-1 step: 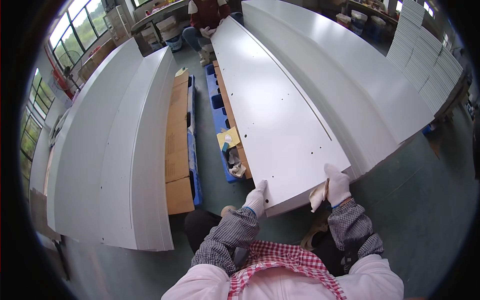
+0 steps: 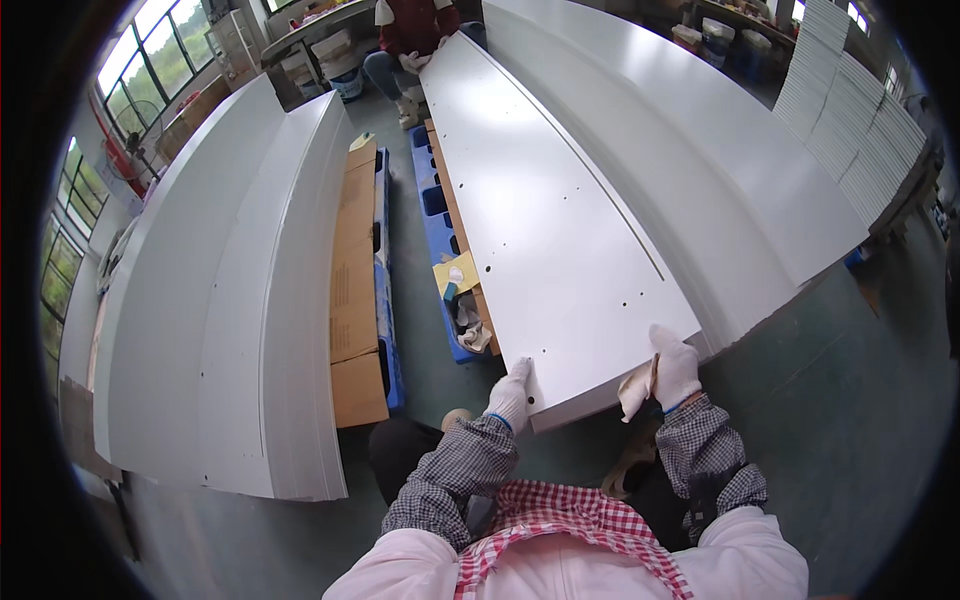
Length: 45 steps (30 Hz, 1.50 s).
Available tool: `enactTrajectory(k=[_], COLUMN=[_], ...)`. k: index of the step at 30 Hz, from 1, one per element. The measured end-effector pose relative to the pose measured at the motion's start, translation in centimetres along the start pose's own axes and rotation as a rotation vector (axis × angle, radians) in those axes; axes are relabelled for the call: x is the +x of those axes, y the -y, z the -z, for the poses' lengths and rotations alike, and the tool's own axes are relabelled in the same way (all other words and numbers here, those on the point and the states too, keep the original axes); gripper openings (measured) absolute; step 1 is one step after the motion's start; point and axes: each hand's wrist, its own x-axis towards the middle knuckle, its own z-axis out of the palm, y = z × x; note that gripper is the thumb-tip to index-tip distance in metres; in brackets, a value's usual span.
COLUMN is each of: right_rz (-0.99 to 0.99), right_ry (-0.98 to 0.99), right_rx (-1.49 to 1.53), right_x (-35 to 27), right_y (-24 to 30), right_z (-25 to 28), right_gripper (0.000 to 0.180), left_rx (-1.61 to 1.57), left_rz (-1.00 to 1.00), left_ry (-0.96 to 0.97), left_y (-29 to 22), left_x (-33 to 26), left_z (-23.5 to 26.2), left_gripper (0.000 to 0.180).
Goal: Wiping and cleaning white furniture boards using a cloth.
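A long white panel [image 2: 570, 240] with several small drilled holes and a slot along its right side lies on top of a stack in front of me. My left hand [image 2: 511, 396], in a white knit glove, grips the panel's near left corner, thumb on top; the fingers below are hidden. My right hand [image 2: 678, 372], also gloved, is closed around a crumpled off-white cloth [image 2: 635, 392] and rests against the panel's near right corner. At the far end another person's gloved hands [image 2: 413, 63] touch the same panel.
More white panels [image 2: 690, 150] are stacked to the right, and another white stack [image 2: 215, 330] stands left. Blue pallets [image 2: 433, 200] with cardboard [image 2: 356, 290] lie between. A yellow sponge-like pad [image 2: 456, 274] and rag [image 2: 473, 335] sit on the near pallet. Buckets [image 2: 717, 40] stand behind.
The top panel has shifted very slightly to the left and away from me. Both my hands keep almost the same places.
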Motion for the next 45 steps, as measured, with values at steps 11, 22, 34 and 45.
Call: enactTrajectory(k=[11,22,34,45], right_rz=[-0.198,0.117,0.203,0.833], right_ry=[-0.043,0.7,-0.146,0.913], right_rx=[-0.05,-1.825,-1.78,-1.658], right_x=[2.6,1.8,4.4,-3.1], right_y=[-5.9,0.7,-3.5,-8.9], right_z=[2.0,2.9,-0.5,-8.5], right_gripper=[0.041,0.029,0.067,0.036], left_rx=[0.326,0.411,0.364,-0.008], left_rz=[-0.215,-0.09,-0.037,0.028], left_ry=[-0.132,-0.144,-0.163,-0.128], left_y=[-0.9,0.2,0.6,0.1], left_x=[-0.7,1.3,1.7,2.3], left_z=[3.3,2.1,3.1,4.3], left_gripper=[0.064,0.062,0.066,0.046])
